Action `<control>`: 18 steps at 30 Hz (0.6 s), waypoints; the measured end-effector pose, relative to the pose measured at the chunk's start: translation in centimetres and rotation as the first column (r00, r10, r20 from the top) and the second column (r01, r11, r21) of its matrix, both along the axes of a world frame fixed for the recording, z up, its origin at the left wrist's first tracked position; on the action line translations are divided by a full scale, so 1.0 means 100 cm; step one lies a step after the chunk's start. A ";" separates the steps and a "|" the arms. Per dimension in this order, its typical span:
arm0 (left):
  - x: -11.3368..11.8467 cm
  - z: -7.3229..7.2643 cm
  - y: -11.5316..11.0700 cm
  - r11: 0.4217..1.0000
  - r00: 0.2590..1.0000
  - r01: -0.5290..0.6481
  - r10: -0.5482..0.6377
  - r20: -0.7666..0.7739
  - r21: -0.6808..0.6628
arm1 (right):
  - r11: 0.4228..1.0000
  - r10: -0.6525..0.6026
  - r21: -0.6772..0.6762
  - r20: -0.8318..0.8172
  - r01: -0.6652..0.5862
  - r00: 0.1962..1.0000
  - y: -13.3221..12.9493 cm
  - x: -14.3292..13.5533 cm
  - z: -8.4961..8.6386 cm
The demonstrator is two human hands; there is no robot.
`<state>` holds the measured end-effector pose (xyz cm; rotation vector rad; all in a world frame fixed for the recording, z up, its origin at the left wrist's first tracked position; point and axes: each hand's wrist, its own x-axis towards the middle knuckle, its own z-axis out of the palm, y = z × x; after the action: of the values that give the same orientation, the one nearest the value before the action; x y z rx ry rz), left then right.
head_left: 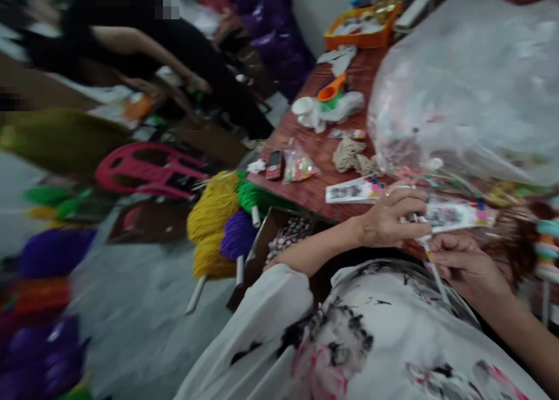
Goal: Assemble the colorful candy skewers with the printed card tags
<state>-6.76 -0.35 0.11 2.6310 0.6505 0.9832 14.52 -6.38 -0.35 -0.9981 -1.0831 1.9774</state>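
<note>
My left hand [395, 215] is closed, its fingers over the end of a small clear packet with a printed card [454, 213]. Just below, my right hand [465, 259] pinches a thin white stick [438, 280] that points down toward my shirt. Its top end lies between the two hands, under the packet, and is partly hidden by fingers. A stack of similar white printed cards [353, 190] lies on the table just left of my left hand. Motion blur hides the fine detail of what I hold.
A large clear bag [463, 91] bulges over the dark red table [301, 123]. A phone [275, 165], a small bag of beads [300, 166] and an orange basket [328, 40] are there too. Yellow yarn [213, 225] hangs by the edge. Another person [144, 45] bends over at left.
</note>
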 end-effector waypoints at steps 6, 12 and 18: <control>-0.057 -0.023 -0.042 0.972 0.974 -0.219 0.214 -0.071 -0.081 | 0.876 0.109 -0.425 -0.288 -0.229 0.952 -0.019 -0.055 -0.007; -0.157 -0.030 -0.107 0.613 0.761 -0.649 0.512 -0.399 -0.451 | 0.940 0.096 -0.332 0.028 -0.082 0.995 -0.021 -0.046 -0.027; -0.235 -0.057 -0.132 0.074 0.256 -0.965 0.102 -0.961 -0.250 | 0.955 -0.131 -0.236 0.212 0.181 0.968 -0.025 -0.006 -0.034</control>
<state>-30.27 -13.54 -5.60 1.3805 2.0281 -0.6198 13.89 -8.88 -3.79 -1.3947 -0.8326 1.9510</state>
